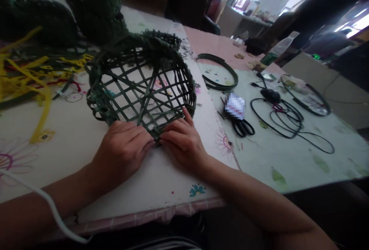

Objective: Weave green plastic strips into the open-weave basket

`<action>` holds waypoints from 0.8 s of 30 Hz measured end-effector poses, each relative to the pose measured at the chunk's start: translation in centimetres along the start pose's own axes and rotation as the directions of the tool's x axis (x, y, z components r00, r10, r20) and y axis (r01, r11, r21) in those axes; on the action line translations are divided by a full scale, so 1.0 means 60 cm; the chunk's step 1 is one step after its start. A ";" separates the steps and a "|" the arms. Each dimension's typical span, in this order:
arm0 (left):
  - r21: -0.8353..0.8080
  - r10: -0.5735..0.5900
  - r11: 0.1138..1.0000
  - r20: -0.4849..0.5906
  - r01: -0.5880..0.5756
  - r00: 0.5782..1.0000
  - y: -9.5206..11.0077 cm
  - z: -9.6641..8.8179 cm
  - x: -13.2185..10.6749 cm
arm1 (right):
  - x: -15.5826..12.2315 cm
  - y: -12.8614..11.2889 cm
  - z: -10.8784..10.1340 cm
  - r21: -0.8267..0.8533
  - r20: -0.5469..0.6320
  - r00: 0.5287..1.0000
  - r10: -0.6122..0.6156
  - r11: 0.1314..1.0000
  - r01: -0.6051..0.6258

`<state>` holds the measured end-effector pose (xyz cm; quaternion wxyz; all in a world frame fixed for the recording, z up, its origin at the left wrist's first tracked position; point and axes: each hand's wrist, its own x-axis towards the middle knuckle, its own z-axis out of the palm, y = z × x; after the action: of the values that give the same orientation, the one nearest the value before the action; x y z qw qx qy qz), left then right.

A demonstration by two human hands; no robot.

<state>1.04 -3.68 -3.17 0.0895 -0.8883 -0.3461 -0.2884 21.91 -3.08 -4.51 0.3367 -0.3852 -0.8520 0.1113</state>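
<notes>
A dark green woven basket (138, 77) lies tipped on its side on the white flowered tablecloth, its open lattice bottom facing me. My left hand (122, 152) is curled, fingertips pinching the basket's near edge. My right hand (183, 140) lies against the same edge from the right, fingers pressed together on the woven strips. Both hands meet at the lower rim of the lattice.
Yellow and dark strips (25, 77) are heaped at the left, with more dark baskets behind. Green hoops (220, 74), scissors (242, 125), a black cable (288, 121) and another ring (307, 96) lie at the right. A white cord (49, 204) crosses my left forearm.
</notes>
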 end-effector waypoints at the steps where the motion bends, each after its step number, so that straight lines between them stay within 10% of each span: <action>1: -0.006 -0.005 1.000 0.000 0.005 1.000 -0.002 -0.001 0.001 | 0.000 0.000 -0.001 0.034 0.000 1.000 -0.006 0.999 0.006; 11: 0.063 -0.006 0.998 -0.021 0.007 1.000 0.000 -0.001 -0.001 | -0.003 0.016 -0.013 0.266 0.003 0.999 0.044 0.963 -0.043; 19: 0.160 0.034 0.987 -0.060 -0.024 0.998 0.014 -0.004 -0.007 | -0.021 -0.003 -0.013 -0.087 -0.169 0.972 0.166 0.979 -0.182; 24: 0.215 0.006 0.977 -0.055 0.006 0.998 0.019 -0.007 -0.013 | -0.025 0.004 -0.004 0.286 -0.027 0.953 0.300 0.916 -0.280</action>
<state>1.18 -5.13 -3.24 0.1946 -0.8650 -0.3729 -0.2736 22.93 -4.04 -5.20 0.3971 -0.4598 -0.7487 0.2652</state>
